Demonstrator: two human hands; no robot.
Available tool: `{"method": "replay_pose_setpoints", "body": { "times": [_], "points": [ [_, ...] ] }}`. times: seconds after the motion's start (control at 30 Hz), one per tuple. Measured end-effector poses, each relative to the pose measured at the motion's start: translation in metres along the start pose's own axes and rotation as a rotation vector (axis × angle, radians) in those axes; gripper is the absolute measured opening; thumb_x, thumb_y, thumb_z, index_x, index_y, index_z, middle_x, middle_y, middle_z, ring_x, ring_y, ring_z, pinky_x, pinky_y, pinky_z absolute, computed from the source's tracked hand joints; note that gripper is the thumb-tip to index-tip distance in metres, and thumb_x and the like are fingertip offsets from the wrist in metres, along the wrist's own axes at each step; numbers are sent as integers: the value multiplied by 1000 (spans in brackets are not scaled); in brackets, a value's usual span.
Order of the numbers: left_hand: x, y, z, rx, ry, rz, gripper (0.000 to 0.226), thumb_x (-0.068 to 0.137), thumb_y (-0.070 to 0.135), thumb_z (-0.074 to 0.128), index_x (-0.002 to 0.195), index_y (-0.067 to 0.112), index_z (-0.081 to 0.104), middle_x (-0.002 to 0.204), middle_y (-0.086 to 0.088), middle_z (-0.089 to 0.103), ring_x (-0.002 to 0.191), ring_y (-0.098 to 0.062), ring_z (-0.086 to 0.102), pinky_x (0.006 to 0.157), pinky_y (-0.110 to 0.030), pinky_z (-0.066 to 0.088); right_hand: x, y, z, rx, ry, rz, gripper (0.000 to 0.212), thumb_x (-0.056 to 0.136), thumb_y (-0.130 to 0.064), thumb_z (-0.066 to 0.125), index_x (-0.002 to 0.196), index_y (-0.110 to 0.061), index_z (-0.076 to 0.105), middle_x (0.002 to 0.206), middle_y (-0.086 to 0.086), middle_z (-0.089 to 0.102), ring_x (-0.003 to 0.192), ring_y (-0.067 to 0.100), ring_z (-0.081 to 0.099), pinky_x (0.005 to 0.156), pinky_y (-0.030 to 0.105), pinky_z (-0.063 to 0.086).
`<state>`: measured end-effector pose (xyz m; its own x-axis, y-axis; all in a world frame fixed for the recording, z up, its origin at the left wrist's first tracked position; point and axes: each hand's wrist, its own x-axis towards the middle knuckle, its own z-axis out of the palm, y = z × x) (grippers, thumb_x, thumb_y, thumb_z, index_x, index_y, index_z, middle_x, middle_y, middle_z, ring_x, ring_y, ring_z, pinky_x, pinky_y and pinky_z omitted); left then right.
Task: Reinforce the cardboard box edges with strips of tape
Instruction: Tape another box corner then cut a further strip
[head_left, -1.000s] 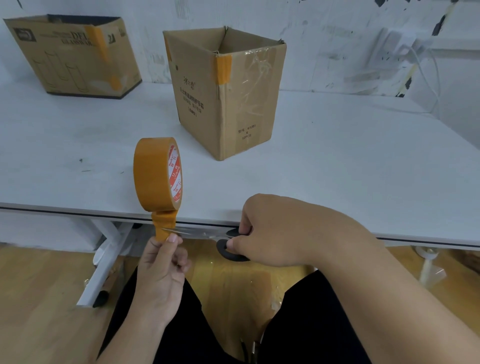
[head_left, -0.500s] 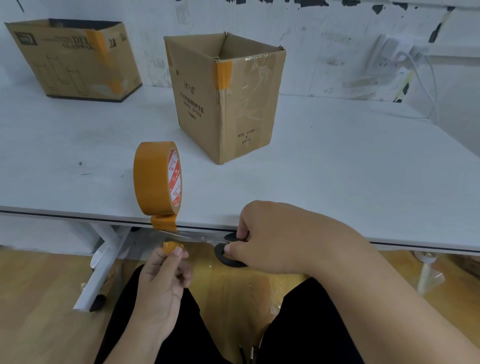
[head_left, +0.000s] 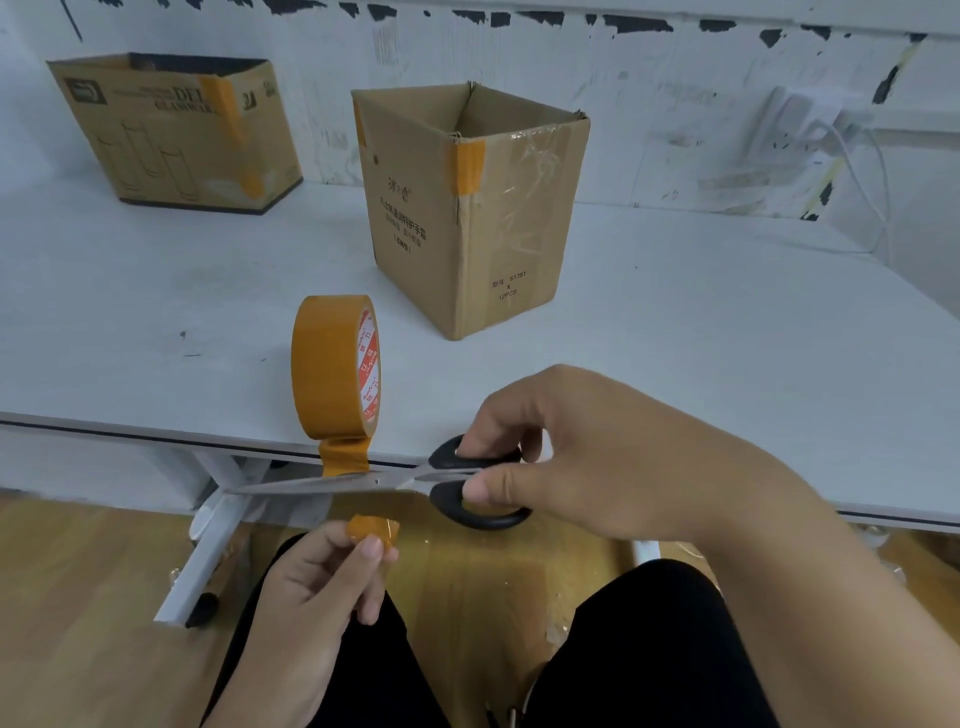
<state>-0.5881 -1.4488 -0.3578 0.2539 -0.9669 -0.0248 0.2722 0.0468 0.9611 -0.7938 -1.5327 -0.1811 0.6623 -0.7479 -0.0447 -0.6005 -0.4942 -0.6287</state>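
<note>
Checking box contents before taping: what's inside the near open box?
Only bare cardboard inner walls show through the open top of the near box. Its floor and lower interior are hidden by the front walls, so anything lying there cannot be seen.

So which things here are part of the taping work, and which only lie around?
In use:
- cut tape piece in left hand
- scissors in right hand
- tape roll
- near box

Lying about:
- far box
- wall cable

Bare forearms (head_left: 810, 545), black trousers (head_left: 649, 654)
</note>
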Motion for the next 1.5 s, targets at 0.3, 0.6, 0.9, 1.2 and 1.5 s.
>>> {"method": "replay_pose_setpoints", "body": {
  "times": [0.3,0.6,0.9,1.2,1.5],
  "points": [
    [-8,31,15,139,-205,95,50,66,59,77,72,10,69,51,-17,55,48,-21,51,49,-25,42,1,22,-14,126,479,59,10,81,-32,71,82,-42,68,77,-27,65,70,-1,57,59,6,40],
    [-11,56,36,378,-244,155,45,69,65,67,79,22,76,55,-14,64,51,-14,59,56,-18,49,5,54,0,38,466,317,16,84,-32,68,101,-30,68,82,-20,64,75,-6,56,59,10,35],
    [4,75,66,439,-252,188,19,85,47,65,78,33,76,59,-4,68,50,-6,59,53,-13,46,-3,58,7,17,444,232,15,82,-24,68,88,-38,68,66,-31,59,73,-21,49,62,-4,33],
    [11,87,86,410,-255,231,17,76,41,60,80,36,75,56,0,66,50,-5,58,50,-11,45,-23,30,11,313,254,-51,25,80,-52,62,99,-37,67,91,-23,69,80,0,60,69,7,40],
    [11,102,89,451,-205,227,19,72,46,59,80,37,74,60,6,69,49,-6,60,48,-11,45,-19,22,8,316,361,-65,8,86,-34,64,83,-31,70,76,-12,68,66,-1,55,60,13,43]
  ]
}}
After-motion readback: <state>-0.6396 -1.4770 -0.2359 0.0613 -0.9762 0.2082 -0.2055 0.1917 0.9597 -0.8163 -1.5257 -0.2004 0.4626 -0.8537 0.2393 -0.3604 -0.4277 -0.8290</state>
